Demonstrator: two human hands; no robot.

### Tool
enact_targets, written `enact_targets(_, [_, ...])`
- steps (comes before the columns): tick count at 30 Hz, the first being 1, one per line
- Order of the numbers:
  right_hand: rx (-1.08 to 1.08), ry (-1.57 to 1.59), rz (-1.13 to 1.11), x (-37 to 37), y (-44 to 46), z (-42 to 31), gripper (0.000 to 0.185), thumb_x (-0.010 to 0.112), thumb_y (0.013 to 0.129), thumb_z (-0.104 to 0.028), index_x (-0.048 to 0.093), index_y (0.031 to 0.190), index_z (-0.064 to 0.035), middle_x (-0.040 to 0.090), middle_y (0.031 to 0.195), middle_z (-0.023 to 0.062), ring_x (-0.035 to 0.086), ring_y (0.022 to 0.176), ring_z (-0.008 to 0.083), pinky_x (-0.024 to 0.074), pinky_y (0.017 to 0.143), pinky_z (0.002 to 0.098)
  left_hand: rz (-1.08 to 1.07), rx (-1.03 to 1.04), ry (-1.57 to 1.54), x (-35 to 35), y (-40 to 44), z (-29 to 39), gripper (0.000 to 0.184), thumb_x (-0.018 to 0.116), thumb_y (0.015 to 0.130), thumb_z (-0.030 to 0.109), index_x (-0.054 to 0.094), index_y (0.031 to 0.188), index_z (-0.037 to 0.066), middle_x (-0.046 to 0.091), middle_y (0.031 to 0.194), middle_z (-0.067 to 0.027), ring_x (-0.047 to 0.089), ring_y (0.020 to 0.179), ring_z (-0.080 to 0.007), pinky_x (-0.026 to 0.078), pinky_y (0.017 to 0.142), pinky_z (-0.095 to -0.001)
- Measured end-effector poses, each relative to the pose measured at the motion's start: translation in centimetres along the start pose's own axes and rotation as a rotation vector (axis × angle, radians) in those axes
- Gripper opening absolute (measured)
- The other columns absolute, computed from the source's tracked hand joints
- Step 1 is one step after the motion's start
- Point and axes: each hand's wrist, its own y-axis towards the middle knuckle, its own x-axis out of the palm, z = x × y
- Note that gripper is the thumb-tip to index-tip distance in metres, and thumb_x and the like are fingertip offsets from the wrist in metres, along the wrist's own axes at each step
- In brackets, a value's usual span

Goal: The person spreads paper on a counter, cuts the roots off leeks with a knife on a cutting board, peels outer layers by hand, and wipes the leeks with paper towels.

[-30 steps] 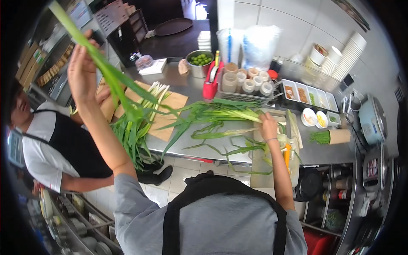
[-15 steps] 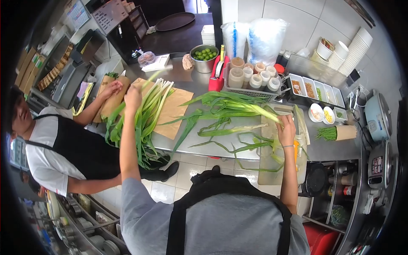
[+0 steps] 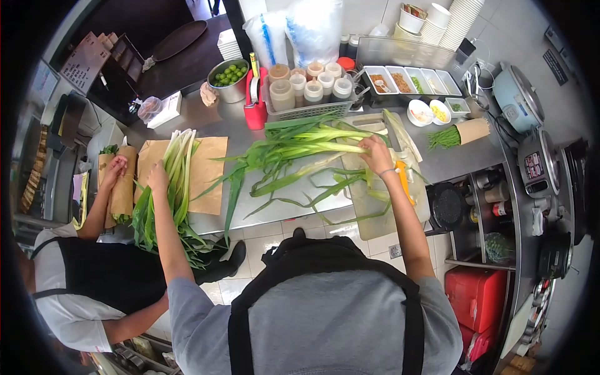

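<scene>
A pile of leeks [image 3: 294, 147] lies across the steel counter, its pale ends over the cutting board [image 3: 369, 225]. My right hand [image 3: 375, 155] is closed round the pale end of a leek there. On the left, a bundle of leeks [image 3: 181, 153] rests on brown paper [image 3: 209, 165], leaves hanging over the counter's front edge. My left hand [image 3: 158, 178] is closed on a leek at the bundle's left side; its fingertips are partly hidden. An orange tool [image 3: 405, 181] lies on the board beside my right wrist.
At my left stands a co-worker, one hand [image 3: 115, 167] at a paper-wrapped bundle [image 3: 123, 187]. Behind the leeks are a pot of limes [image 3: 229, 81], a red tape dispenser [image 3: 255, 100] and a bottle basket [image 3: 306, 112]. Topping trays [image 3: 406, 87] and a chive bundle [image 3: 459, 132] sit rightward.
My left hand has come down from above the bundle to its left side; the stalk it held up is lowered. My right hand still holds the leek end. The view has shifted right.
</scene>
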Motion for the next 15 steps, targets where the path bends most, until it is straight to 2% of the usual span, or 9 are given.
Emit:
enact_targets(3, [0.05,-0.161,-0.023,1.3,0.2,0.0,0.023,0.069,0.064,-0.006,0.062,0.086,-0.012,0.056,0.09,0.009,0.058,0.087,0.031,0.0447,0.076,0.0414,0.004,-0.008,0.176,0.2,-0.3,0.2,0.035,0.041,0.086,0.01,0.049,0.119,0.018,0.058,0.103,-0.0099,0.061,0.091,-0.0286,0.042,0.075,-0.0557])
enact_targets(5, [0.074,-0.229,-0.047,1.9,0.1,0.2,0.027,0.071,0.064,-0.006,0.061,0.088,-0.0116,0.056,0.091,0.0085,0.057,0.091,0.0306,0.0437,0.076,0.0434,0.076,-0.024,0.232,1.0,-0.3,0.1,0.039,0.045,0.084,0.01,0.048,0.121,0.02,0.057,0.103,-0.0094,0.06,0.092,-0.0276,0.04,0.078,-0.0576])
enact_targets(6, [0.102,-0.254,-0.096,2.0,0.0,-0.1,0.032,0.072,0.064,-0.011,0.061,0.094,-0.0147,0.056,0.094,0.0067,0.057,0.091,0.0289,0.0415,0.076,0.045,0.109,-0.032,0.26,1.5,-0.4,0.1,0.041,0.047,0.083,0.01,0.048,0.122,0.02,0.057,0.103,-0.0091,0.06,0.092,-0.027,0.039,0.079,-0.0586])
enact_targets(9, [0.044,-0.172,-0.067,1.9,-0.2,-2.4,0.029,0.07,0.064,-0.009,0.063,0.092,-0.0144,0.055,0.093,0.0069,0.058,0.089,0.027,0.0373,0.076,0.0427,0.244,-0.026,0.354,0.5,-1.9,1.0,0.037,0.049,0.083,0.012,0.049,0.119,0.02,0.056,0.104,-0.0067,0.057,0.099,-0.0256,0.034,0.086,-0.0609])
enact_targets(10, [-0.011,-0.17,-0.042,2.5,-0.1,-2.5,0.028,0.071,0.066,-0.012,0.063,0.093,-0.0148,0.056,0.091,0.0059,0.058,0.089,0.0258,0.0353,0.078,0.0421,0.234,-0.029,0.357,0.6,-1.9,1.1,0.042,0.05,0.083,0.011,0.047,0.124,0.02,0.056,0.104,-0.0056,0.056,0.099,-0.0255,0.032,0.088,-0.061])
enact_targets(13, [-0.043,-0.187,-0.023,4.0,0.3,-2.7,0.025,0.07,0.067,-0.016,0.064,0.091,-0.0155,0.057,0.088,0.0055,0.058,0.087,0.0251,0.0345,0.078,0.0425,0.108,-0.051,0.213,0.7,-2.1,1.5,0.042,0.052,0.081,0.012,0.05,0.122,0.018,0.055,0.11,-0.0061,0.053,0.104,-0.0264,0.031,0.09,-0.0615])
enact_targets(15, [-0.036,-0.233,-0.017,4.5,1.0,-2.1,0.023,0.069,0.068,-0.018,0.064,0.09,-0.0163,0.059,0.085,0.0051,0.059,0.084,0.0242,0.0333,0.075,0.0416,0.126,-0.001,0.186,1.6,-2.3,1.7,0.04,0.053,0.079,0.013,0.052,0.118,0.017,0.053,0.115,-0.0065,0.051,0.108,-0.0267,0.031,0.091,-0.0611])
